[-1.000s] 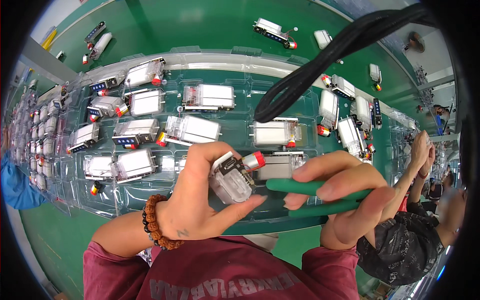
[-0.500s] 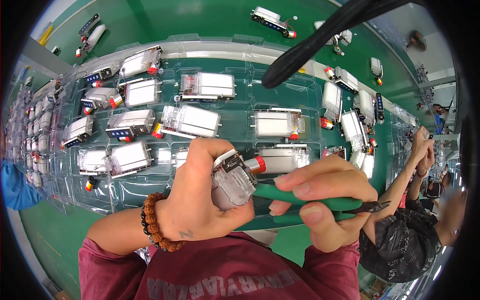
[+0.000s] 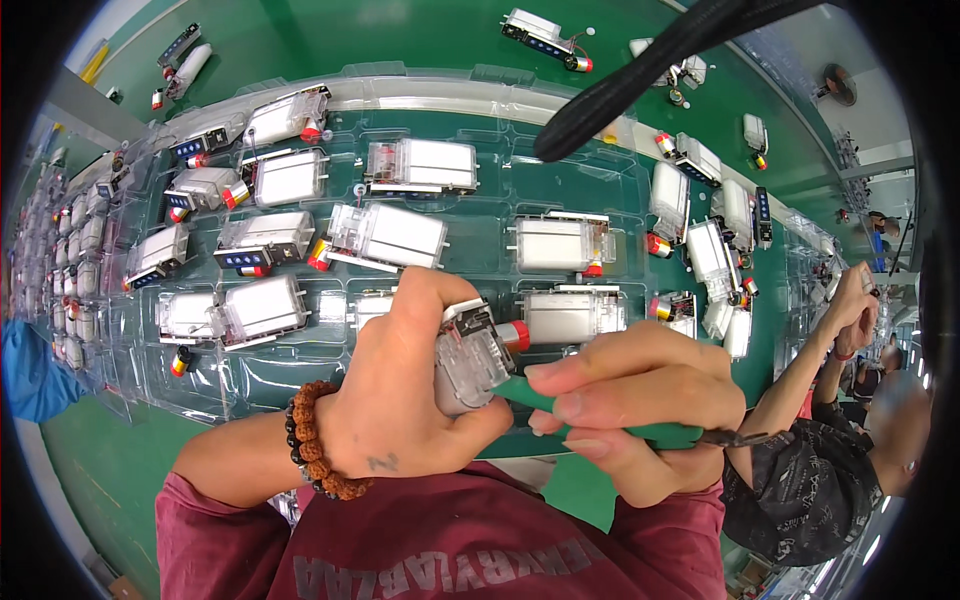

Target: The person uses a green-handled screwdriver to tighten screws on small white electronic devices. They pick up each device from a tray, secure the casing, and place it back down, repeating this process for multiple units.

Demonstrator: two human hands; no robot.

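Left hand: wrapping its fingers around one white-and-clear device, probably for steadying; clear end is facing up, likely for easy access.
Right hand: gripping one pair of green pliers back to front; metal tip is pointing right, so the blunt handle end is presumably the part being used.
Handle end: reaching the device's lower right edge; touching or just beside, cannot tell.
Device spot: being held between both hands, above the tray's near side, likely for a close view.
Red cylinder: sticking out beside the device; one.
Clear tray: carrying similar devices, its pockets probably keeping them apart; two white devices are lying just beyond the right hand.
Right-side devices: crowding, overlapping; cannot count exactly.
Green table: supporting the tray.
Black cord: hanging overhead; one.
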